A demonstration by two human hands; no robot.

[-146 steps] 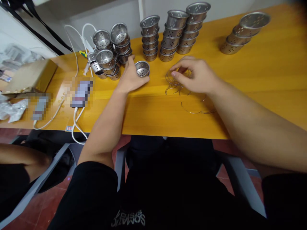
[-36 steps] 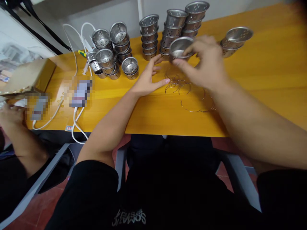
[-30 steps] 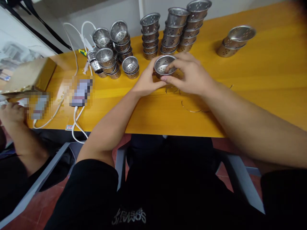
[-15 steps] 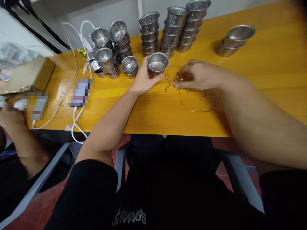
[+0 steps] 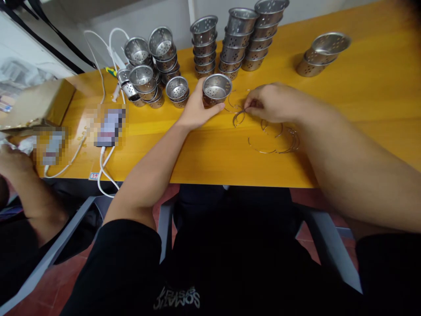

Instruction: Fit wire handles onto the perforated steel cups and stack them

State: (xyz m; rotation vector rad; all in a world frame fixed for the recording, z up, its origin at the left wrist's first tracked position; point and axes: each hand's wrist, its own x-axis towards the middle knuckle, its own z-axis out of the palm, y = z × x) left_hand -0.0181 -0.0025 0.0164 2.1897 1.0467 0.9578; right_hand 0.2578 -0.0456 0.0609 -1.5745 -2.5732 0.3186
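My left hand (image 5: 196,109) is wrapped round a perforated metal cup (image 5: 217,89), which is upright with its mouth facing up. To the right of it, my right hand (image 5: 268,103) pinches a few thin curved wires (image 5: 239,117) between thumb and fingertips. How many it holds I cannot tell. More curved wires (image 5: 291,142) lie loose on the table below and beside that hand. A short nested pair of perforated cups (image 5: 177,89) stands just left of my left hand.
Tall stacks of perforated cups (image 5: 234,41) line the back of the orange table (image 5: 213,153). Another cup pair (image 5: 320,52) stands at the right. On the left are a phone (image 5: 110,127) with white cables, a cardboard box (image 5: 41,103) and another person's hand (image 5: 15,160).
My right hand has closed its fingertips on some of the curved wires and drawn them together off the loose pile. My left hand and the cup stay almost in place.
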